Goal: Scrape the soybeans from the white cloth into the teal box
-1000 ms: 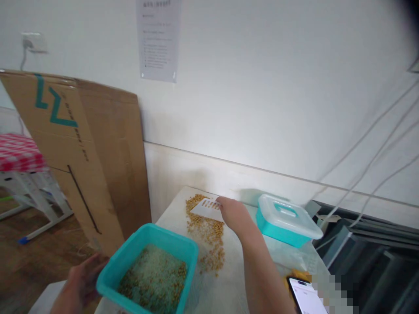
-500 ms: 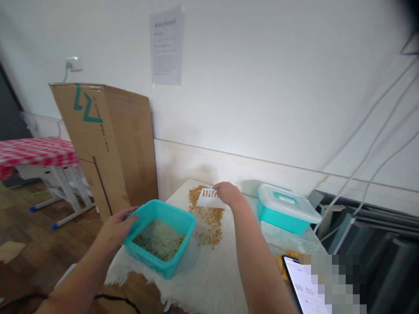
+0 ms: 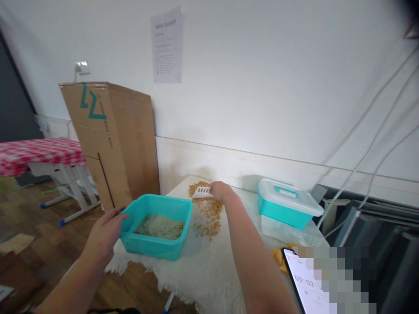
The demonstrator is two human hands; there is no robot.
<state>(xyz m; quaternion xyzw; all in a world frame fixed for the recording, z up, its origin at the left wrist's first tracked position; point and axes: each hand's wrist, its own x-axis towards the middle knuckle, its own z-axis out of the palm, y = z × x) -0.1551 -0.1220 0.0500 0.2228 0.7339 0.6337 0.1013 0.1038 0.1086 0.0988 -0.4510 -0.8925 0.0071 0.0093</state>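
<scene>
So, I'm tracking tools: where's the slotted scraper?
Head view, below centre: the scraper is in the right hand, at the yellow grains, right of the open tub.

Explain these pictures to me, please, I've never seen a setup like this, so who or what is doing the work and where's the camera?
There is no machine here: a person works with two bare hands, seen by one camera worn on the head, looking forward and down. The left grip holds the side of an open teal tub, which contains pale grains mixed with yellow bits. The right grip holds a white slotted tool among loose yellow pieces spread over a frayed white cloth. On the person's right are a teal box with a clear lid and a lit phone. I can't tell exactly what the yellow pieces are.
</scene>
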